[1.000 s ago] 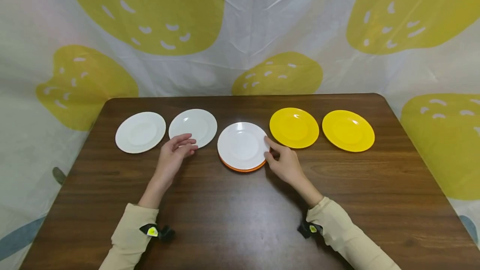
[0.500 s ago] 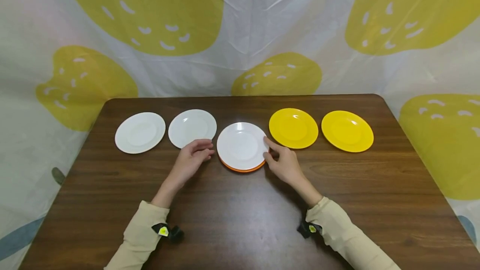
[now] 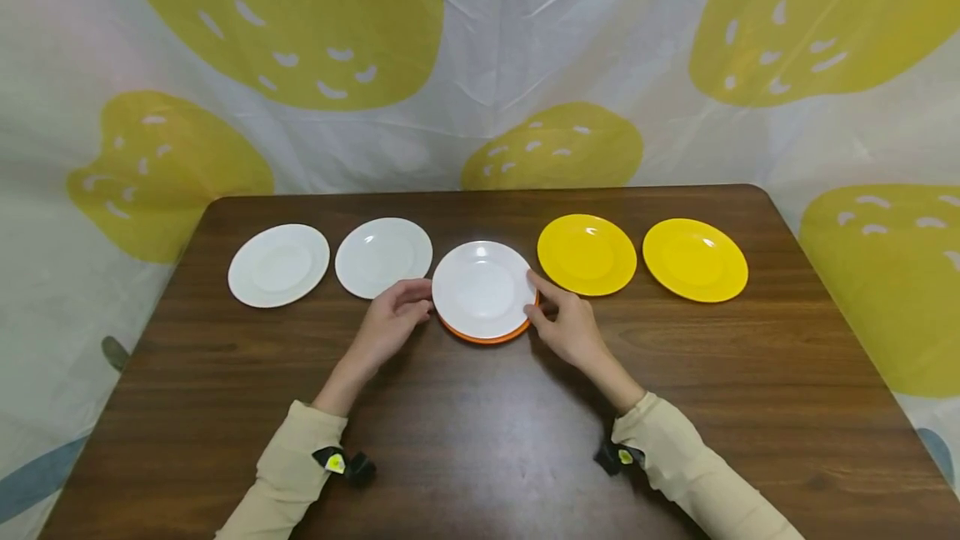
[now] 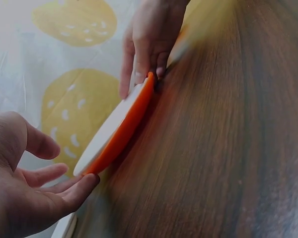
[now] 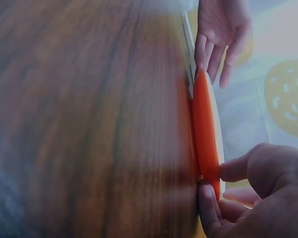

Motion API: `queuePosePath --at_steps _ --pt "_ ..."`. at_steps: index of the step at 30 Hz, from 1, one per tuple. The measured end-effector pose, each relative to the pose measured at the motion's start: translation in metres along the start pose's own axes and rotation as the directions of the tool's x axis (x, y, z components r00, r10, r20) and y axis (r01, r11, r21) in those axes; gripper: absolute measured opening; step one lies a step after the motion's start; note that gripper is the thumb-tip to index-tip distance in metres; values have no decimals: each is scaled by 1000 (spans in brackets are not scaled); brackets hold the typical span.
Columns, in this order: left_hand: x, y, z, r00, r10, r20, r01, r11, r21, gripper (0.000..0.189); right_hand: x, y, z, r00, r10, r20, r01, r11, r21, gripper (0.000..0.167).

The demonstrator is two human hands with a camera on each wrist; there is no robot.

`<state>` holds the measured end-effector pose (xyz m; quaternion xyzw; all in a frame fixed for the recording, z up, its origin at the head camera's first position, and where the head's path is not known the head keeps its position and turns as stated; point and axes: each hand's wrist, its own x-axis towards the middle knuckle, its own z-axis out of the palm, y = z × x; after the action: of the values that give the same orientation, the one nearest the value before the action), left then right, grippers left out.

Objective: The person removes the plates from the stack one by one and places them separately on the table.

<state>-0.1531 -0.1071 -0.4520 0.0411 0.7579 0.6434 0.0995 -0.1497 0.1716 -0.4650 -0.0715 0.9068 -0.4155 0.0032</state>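
Note:
In the head view a white plate (image 3: 483, 290) lies on top of an orange plate (image 3: 491, 341), whose rim peeks out along the front. My right hand (image 3: 567, 325) pinches the right edge of this stack, thumb and fingers at the rim; the right wrist view has fingers under the orange plate (image 5: 205, 134). At the left edge is my left hand (image 3: 390, 322). Its fingertips touch the orange rim from below in the left wrist view, while the thumb (image 4: 43, 144) stays apart from the plates, fingers relaxed.
Two white plates, an outer one (image 3: 279, 265) and an inner one (image 3: 384, 257), lie left of the stack. To its right are two yellow plates, one nearer (image 3: 587, 255) and one farther out (image 3: 695, 261). A patterned cloth (image 3: 480, 65) hangs behind the brown table (image 3: 480, 440).
My left hand has moved right, from in front of the inner white plate to the left edge of the stack. The right hand has kept its grip there.

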Motion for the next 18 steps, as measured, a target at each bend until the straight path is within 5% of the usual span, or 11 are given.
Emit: queuePosePath --at_steps 7,18 --pt "1 0 -1 1000 11 -18 -11 1000 -11 38 0 1 -1 1000 -5 -3 5 1000 -6 57" --pt "2 1 -1 994 -51 -94 36 988 -151 36 -1 0 0 999 -35 -20 34 999 -10 42"
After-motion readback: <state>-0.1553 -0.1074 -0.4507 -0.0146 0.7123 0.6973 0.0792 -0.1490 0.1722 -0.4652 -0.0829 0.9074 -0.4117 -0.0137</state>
